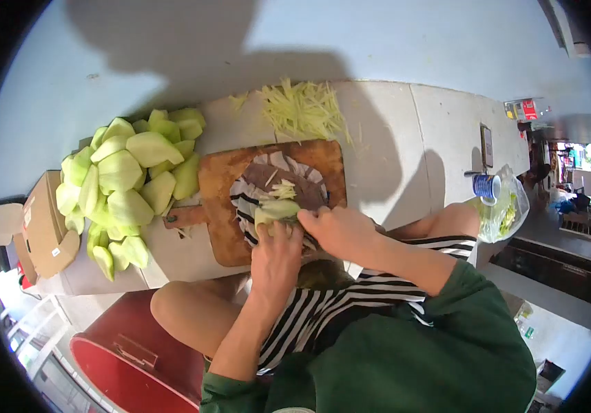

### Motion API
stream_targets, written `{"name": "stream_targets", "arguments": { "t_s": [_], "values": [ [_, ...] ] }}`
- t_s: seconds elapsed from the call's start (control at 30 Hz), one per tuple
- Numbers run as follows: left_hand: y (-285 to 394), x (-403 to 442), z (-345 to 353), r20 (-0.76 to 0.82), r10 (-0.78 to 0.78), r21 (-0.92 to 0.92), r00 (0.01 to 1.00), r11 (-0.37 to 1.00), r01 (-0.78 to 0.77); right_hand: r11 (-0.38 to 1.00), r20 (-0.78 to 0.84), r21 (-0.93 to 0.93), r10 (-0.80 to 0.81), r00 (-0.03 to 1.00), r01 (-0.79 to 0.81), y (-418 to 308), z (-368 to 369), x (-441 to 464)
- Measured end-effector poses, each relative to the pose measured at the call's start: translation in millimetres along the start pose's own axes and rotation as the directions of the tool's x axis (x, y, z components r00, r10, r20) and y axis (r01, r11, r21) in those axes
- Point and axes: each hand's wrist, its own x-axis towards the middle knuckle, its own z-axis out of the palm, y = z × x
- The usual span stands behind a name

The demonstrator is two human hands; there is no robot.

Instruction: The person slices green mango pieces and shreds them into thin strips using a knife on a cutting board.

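Note:
My left hand (277,256) presses its bent fingers on a pale green piece (276,212) above a striped cloth (246,204). Close beside it on the right, my right hand (339,233) is closed, its thumb near the piece's right end; what it grips is hidden. A few thin pale strips (283,188) lie on the cloth just beyond the piece. Under the cloth is a brown wooden board (218,239) with a short handle pointing left.
Many peeled green pieces (119,171) are heaped left of the board. A pile of shreds (301,110) lies behind it. Further out are a cardboard box (49,224), a red container (130,351), a blue-and-white cup (486,186) and a plastic bag (509,215).

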Motion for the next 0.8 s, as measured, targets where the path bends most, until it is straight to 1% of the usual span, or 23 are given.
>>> {"name": "stream_targets", "arguments": {
  "t_s": [0.07,0.1,0.13,0.2,0.23,0.27,0.3,0.33,0.37,0.43,0.47,0.5,0.53,0.57,0.6,0.63,0.67,0.73,0.77,0.8],
  "values": [
    [-0.3,4.2,-8.0,-0.037,-0.024,-0.069,0.999,0.997,0.021,0.999,0.013,0.042,0.029,0.999,-0.03,11.2,9.7,7.0],
    [-1.1,3.7,-5.5,-0.17,0.016,-0.016,0.985,1.0,-0.019,0.999,0.012,0.029,0.021,1.0,-0.021,4.5,1.3,6.7],
    [-2.4,-2.5,0.5,-0.156,0.026,-0.015,0.987,0.999,-0.029,0.999,0.016,0.043,0.031,0.999,-0.032,-5.9,-5.6,-0.1],
    [-4.6,-0.6,8.1,-0.207,0.045,0.004,0.977,0.999,-0.045,0.998,0.068,0.059,0.022,0.997,-0.026,-11.7,-19.4,-1.0],
    [-1.3,-4.3,6.6,-0.191,0.049,-0.005,0.98,0.999,-0.051,1.0,0.042,0.03,0.004,0.999,-0.005,-7.0,-9.3,1.1],
    [1.5,-3.8,2.2,-0.166,0.015,-0.038,0.986,0.999,-0.022,0.999,0.048,0.035,0.01,0.999,-0.011,-2.1,0.9,2.9],
    [2.3,2.2,-4.2,-0.16,-0.023,-0.065,0.987,0.998,0.013,0.998,0.072,0.054,0.032,0.997,-0.036,4.2,2.9,9.7],
    [1.0,3.8,-4.0,-0.173,-0.028,-0.06,0.984,0.998,0.018,0.996,0.095,0.073,0.048,0.994,-0.055,7.7,3.2,14.8],
    [-0.1,4.4,0.6,-0.181,-0.029,-0.039,0.983,0.999,0.022,0.999,0.042,0.048,0.023,0.999,-0.025,4.7,5.1,10.5],
    [-3.1,-2.0,11.0,-0.164,-0.01,-0.019,0.986,1.0,0.007,0.997,0.059,0.067,0.029,0.998,-0.033,-13.6,-14.9,-1.1],
    [-6.1,-1.1,17.3,-0.142,0.004,0.019,0.99,1.0,-0.001,0.998,0.077,0.066,0.016,0.997,-0.021,-14.8,-21.6,0.1],
    [-5.6,-7.0,21.3,-0.099,0.031,0.052,0.995,0.998,-0.026,0.999,0.069,0.036,-0.011,0.998,0.009,-12.2,-17.6,1.3],
    [-2.1,-10.5,15.8,-0.083,0.039,0.047,0.996,0.998,-0.035,0.999,0.078,0.048,-0.002,0.997,-0.001,-7.0,-6.9,1.7],
    [0.6,-4.2,6.6,-0.111,0.003,-0.018,0.994,1.0,-0.005,0.997,0.095,0.069,0.014,0.995,-0.02,5.0,3.6,8.1],
    [0.6,1.1,-0.5,-0.14,-0.036,-0.083,0.989,0.996,0.025,0.996,0.108,0.087,0.025,0.994,-0.035,8.1,-0.7,15.5],
    [0.2,-0.1,0.4,-0.188,-0.034,-0.071,0.982,0.997,0.021,0.999,0.054,0.009,0.036,0.998,-0.037,0.2,-2.6,11.8],
    [-1.3,-3.6,4.4,-0.184,-0.034,-0.07,0.982,0.997,0.022,0.999,0.055,0.014,0.036,0.998,-0.036,-4.4,-4.1,6.7],
    [-6.0,-7.7,20.3,-0.12,0.019,-0.011,0.993,1.0,-0.02,0.996,0.04,0.085,-0.037,0.999,0.033,-13.3,-16.3,0.5],
    [-8.8,-8.4,27.7,-0.032,0.042,-0.039,0.999,0.998,-0.043,0.998,0.043,0.055,-0.022,0.999,0.02,-12.7,-11.6,1.8],
    [-5.6,-10.4,22.3,-0.019,0.05,-0.044,0.999,0.998,-0.051,0.998,0.051,0.065,-0.012,0.999,0.009,-7.7,-1.2,1.3]
  ]
}}
